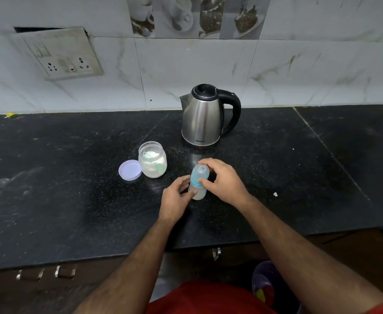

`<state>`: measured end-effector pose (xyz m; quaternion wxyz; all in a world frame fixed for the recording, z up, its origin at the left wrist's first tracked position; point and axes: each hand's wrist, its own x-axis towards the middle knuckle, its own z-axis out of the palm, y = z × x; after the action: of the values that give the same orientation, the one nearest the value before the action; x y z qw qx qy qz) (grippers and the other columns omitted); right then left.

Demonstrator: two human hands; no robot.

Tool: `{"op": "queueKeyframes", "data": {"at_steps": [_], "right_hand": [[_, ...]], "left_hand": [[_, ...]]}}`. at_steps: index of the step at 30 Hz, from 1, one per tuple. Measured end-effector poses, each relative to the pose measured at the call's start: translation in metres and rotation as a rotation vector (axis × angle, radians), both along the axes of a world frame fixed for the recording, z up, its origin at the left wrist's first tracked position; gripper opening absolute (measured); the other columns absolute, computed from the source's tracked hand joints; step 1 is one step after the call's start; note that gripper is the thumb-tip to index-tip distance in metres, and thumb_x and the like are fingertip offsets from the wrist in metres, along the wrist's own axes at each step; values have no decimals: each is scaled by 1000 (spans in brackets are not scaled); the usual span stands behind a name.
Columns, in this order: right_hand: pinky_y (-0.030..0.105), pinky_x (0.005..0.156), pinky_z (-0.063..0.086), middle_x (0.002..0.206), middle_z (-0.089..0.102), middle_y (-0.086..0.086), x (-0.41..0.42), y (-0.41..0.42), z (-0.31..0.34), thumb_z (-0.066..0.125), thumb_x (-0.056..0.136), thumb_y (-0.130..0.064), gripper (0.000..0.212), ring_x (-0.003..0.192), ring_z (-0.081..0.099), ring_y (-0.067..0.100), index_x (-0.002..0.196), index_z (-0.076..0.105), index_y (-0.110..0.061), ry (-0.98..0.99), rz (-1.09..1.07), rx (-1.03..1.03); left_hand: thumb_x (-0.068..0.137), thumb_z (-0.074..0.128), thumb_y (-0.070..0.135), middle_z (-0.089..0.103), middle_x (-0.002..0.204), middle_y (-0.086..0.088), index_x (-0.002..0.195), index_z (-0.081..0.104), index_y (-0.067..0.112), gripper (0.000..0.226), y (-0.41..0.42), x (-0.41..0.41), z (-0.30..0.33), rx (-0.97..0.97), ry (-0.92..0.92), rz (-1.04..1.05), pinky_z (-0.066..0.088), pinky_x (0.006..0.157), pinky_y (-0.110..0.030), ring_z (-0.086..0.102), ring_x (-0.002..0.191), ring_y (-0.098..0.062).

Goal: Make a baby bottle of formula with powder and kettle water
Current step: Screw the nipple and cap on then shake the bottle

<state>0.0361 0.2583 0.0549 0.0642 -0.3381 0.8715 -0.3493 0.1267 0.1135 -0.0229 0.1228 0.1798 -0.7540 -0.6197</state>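
A small baby bottle with a teal collar and a clear cap stands on the black counter, with pale milky liquid in its base. My left hand holds the bottle's lower body from the left. My right hand grips the collar and cap from the right, fingers curled round the top. An open jar of white powder with a teal scoop inside stands to the left, its lilac lid flat beside it. A steel kettle with a black handle stands behind.
A wall socket plate hangs on the tiled wall at the upper left. A small white scrap lies on the counter to the right. Drawer handles sit below the counter's front edge. A purple bin stands on the floor.
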Motion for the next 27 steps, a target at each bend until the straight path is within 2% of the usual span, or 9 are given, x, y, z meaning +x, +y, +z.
{"op": "queueKeyframes", "data": {"at_steps": [7, 15, 21, 27], "right_hand": [[35, 97, 50, 122, 62, -3, 2, 0, -5, 75, 83, -17, 52, 108, 59, 11, 132, 60, -22, 5, -15, -15], [35, 82, 55, 114, 64, 0, -3, -1, -5, 77, 82, -20, 50, 98, 62, 14, 130, 62, -18, 79, 25, 15], [38, 87, 55, 119, 63, -1, -2, -2, -3, 76, 83, -24, 51, 101, 62, 14, 131, 59, -20, 81, 15, 69], [39, 95, 50, 126, 59, -2, 7, -6, -4, 72, 84, -24, 55, 112, 58, 17, 135, 52, -24, 106, -32, 137]], "left_hand": [[80, 79, 5, 71, 117, 10, 124, 65, 21, 48, -1, 1, 1, 18, 0, 5, 52, 103, -33, 65, 112, -2], [76, 83, 11, 73, 110, 8, 117, 68, 18, 44, 3, -2, 0, 23, 23, 51, 54, 98, -31, 68, 105, -3], [76, 84, 15, 74, 109, 7, 115, 69, 17, 42, 2, -3, 4, -42, 10, 40, 55, 97, -32, 69, 104, -3], [80, 77, 0, 72, 114, 4, 122, 66, 14, 46, -1, 0, 7, -41, -8, -20, 53, 101, -33, 67, 108, -5]]}}
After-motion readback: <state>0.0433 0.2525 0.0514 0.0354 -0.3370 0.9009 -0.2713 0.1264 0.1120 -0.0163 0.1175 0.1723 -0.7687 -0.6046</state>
